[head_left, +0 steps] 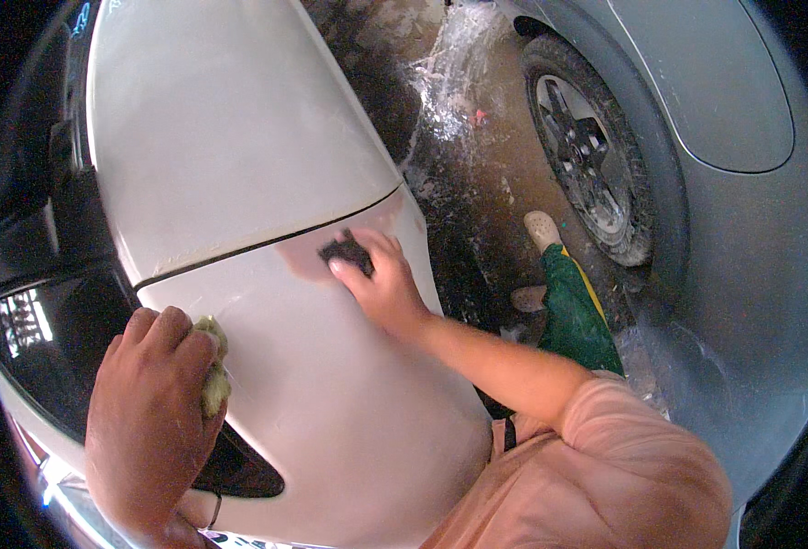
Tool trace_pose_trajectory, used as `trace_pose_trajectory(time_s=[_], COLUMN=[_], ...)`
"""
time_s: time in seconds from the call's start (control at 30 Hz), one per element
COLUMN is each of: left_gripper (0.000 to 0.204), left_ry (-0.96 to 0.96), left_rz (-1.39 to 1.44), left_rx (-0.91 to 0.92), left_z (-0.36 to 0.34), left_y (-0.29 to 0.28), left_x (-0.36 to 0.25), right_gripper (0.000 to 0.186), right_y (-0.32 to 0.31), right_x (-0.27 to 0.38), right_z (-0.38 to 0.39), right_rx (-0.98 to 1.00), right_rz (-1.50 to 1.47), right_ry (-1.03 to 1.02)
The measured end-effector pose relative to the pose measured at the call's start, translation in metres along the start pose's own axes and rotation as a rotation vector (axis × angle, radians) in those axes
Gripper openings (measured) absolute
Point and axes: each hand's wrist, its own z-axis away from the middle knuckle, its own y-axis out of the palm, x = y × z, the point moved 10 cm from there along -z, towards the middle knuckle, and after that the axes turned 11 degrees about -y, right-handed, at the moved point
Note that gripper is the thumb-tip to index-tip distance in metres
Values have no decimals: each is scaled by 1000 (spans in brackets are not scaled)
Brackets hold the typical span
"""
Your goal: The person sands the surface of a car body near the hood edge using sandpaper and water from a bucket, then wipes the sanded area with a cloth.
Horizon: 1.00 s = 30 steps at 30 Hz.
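My right hand (385, 274) presses a small dark grey pad (347, 254) flat against a whitish car panel (331, 384), fingers and thumb closed round it. Under and around the pad lies a pinkish-brown patch (303, 256), just below the dark seam between this panel and the door (230, 119). At the lower left, my left hand (152, 403) is closed on a crumpled yellow-green cloth (214, 366), held close above the panel beside the windows. Its fingertips are hidden behind the hand. A thin dark band circles the wrist.
Dark side windows (56, 339) run along the left. A second, grey car (742, 229) stands close on the right, with a dusty wheel (591, 151). Between the cars is a stained floor (477, 174), where my green-trousered leg (573, 306) and a pale clog (542, 231) show.
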Motion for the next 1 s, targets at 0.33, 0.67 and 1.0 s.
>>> trace_pose_trajectory(time_s=[0.33, 0.67, 1.0], left_gripper=[27, 24, 23], left_ry=[25, 8, 20], left_rz=[-21, 28, 14], left_rx=[10, -11, 29], left_z=[-2, -1, -2], left_y=[7, 8, 12], left_x=[-1, 0, 1], right_gripper=[42, 41, 44], right_y=[-11, -1, 13], right_x=[12, 38, 54], right_z=[40, 63, 50], right_rx=[47, 106, 114], right_rz=[30, 15, -37], right_ry=[-58, -123, -149])
